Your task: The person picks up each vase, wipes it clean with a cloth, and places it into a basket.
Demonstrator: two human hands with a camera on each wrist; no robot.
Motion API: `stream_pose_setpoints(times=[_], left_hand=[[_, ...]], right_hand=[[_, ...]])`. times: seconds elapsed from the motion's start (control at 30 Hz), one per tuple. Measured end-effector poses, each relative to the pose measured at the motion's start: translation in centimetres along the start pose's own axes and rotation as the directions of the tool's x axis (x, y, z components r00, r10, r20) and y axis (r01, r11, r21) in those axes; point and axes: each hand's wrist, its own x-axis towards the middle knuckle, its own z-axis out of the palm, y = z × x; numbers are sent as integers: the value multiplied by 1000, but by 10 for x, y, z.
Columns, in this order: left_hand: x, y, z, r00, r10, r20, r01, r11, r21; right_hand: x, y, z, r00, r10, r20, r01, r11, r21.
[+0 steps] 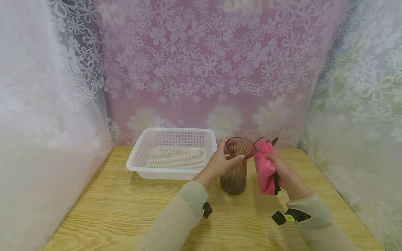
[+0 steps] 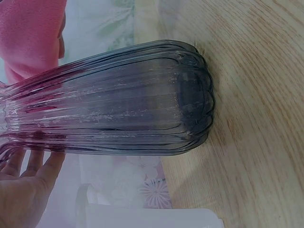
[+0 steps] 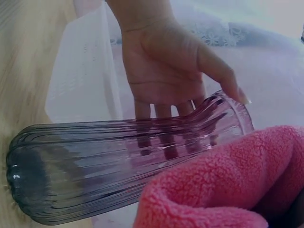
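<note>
A ribbed glass vase (image 1: 233, 177), purple-pink at its flared rim and smoky grey towards the base, stands nearly upright over the table. My left hand (image 1: 218, 163) holds it by the neck, thumb at the rim and fingers behind the glass, as the right wrist view shows on the hand (image 3: 166, 71). Bunched in my right hand (image 1: 284, 172) is a fluffy pink cloth (image 1: 265, 170) with dark edging. That cloth (image 3: 209, 190) overlaps the vase's upper side in the right wrist view. Part of the right hand is hidden behind the cloth.
A white plastic basket (image 1: 176, 175) with slotted walls sits left of the vase, close to the left forearm. The wooden table (image 1: 125, 212) is bounded by floral curtains (image 1: 204, 69) at the back and both sides.
</note>
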Motion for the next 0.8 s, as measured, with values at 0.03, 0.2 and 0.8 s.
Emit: stream_pose_setpoints(times=[0.03,0.2,0.8], left_hand=[[0,0,0,1000,-1,0,1,1000,-1],[-1,1,1,1000,-2,-5,2,1000,-11],[0,2,-1,1000,-2,5,2,1000,8]], right_hand=[[-1,-1,0,1000,-14,1,14,1000,10],[-4,-7,2,997,-71,-9,71,997,7],[-15,-14,18,937,-284,-202,275,959,-71]])
